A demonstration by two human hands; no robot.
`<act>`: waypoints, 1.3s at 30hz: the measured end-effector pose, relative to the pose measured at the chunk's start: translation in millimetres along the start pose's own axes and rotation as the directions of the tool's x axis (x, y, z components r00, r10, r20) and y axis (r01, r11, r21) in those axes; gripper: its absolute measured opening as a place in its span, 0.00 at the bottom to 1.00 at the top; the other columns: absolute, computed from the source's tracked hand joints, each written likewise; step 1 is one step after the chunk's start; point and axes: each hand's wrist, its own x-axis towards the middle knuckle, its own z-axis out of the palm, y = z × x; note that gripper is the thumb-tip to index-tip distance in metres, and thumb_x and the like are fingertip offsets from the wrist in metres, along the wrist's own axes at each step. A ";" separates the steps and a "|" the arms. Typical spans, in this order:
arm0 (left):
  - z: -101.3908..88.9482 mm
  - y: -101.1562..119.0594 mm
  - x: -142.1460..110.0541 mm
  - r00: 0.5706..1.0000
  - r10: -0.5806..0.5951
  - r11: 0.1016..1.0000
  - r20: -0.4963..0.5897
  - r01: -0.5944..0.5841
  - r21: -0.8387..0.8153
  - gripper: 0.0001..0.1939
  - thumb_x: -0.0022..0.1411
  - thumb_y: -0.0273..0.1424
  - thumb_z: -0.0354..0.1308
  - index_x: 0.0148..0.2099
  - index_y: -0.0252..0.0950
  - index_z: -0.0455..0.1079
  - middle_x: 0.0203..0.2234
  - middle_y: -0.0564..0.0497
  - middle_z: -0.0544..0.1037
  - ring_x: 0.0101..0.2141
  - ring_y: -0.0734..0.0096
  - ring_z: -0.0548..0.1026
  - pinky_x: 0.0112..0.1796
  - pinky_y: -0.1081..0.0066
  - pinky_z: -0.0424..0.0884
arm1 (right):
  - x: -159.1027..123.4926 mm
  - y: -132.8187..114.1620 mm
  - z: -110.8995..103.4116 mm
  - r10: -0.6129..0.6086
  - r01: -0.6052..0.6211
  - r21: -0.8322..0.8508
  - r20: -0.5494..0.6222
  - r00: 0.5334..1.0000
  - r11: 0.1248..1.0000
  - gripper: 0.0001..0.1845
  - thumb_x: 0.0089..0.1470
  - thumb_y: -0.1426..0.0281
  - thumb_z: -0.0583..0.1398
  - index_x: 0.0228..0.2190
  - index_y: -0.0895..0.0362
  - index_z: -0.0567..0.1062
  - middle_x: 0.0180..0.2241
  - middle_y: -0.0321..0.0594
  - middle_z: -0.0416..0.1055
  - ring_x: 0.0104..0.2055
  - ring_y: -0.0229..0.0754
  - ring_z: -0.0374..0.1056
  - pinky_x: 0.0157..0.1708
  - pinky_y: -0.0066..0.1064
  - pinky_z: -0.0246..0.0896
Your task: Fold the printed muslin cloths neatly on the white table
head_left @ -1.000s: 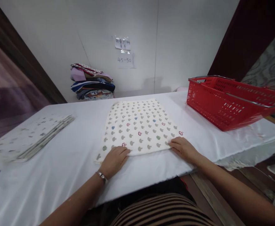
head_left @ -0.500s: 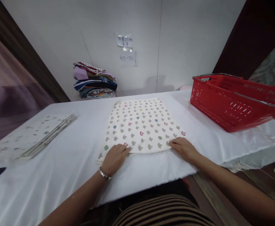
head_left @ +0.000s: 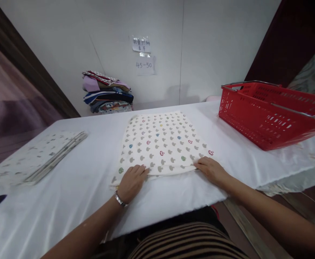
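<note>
A cream cloth with a mushroom print [head_left: 163, 144] lies folded flat in the middle of the white-covered table [head_left: 79, 180]. My left hand [head_left: 132, 181], with a metal bracelet at the wrist, holds the cloth's near edge towards its left corner, fingertips tucked under the top layer. My right hand [head_left: 211, 171] grips the same near edge at the right corner, fingers closed on the fabric. The edge between my hands is slightly raised.
A red plastic basket [head_left: 268, 115] with metal handles stands at the right end of the table. Folded pale printed cloths [head_left: 36, 158] lie stacked at the left. A pile of folded coloured fabrics [head_left: 107, 93] sits against the back wall below paper notes [head_left: 144, 57].
Both hands stay on the cloth's near edge in almost the same place. Only the view has shifted slightly.
</note>
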 end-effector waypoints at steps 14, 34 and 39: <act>5.5 -2.6 -7.3 0.982 0.020 0.996 -0.187 -0.035 -0.079 0.14 0.60 0.19 0.43 0.42 0.34 0.68 0.41 0.45 0.73 0.39 0.66 0.70 0.38 0.65 0.65 | -4.4 -3.8 -8.4 -0.070 0.073 0.027 -0.125 0.990 0.997 0.12 0.58 0.75 0.49 0.40 0.57 0.70 0.35 0.42 0.70 0.37 0.42 0.63 0.36 0.32 0.56; 4.7 0.5 27.1 0.993 0.113 0.994 -0.041 -0.113 0.013 0.10 0.62 0.24 0.45 0.42 0.35 0.66 0.33 0.48 0.69 0.35 0.66 0.64 0.36 0.66 0.60 | 17.2 -1.7 3.4 -0.168 0.164 -0.040 -0.128 0.977 0.986 0.12 0.59 0.73 0.50 0.31 0.57 0.73 0.32 0.40 0.67 0.35 0.40 0.58 0.36 0.32 0.51; 7.2 5.7 17.5 0.994 0.108 0.994 -0.013 -0.108 0.015 0.12 0.62 0.23 0.44 0.46 0.33 0.65 0.32 0.48 0.69 0.33 0.66 0.63 0.35 0.65 0.60 | 13.4 -3.8 -2.4 -0.173 0.171 -0.045 -0.051 0.984 0.984 0.12 0.60 0.73 0.49 0.34 0.57 0.72 0.33 0.41 0.67 0.36 0.41 0.58 0.37 0.32 0.50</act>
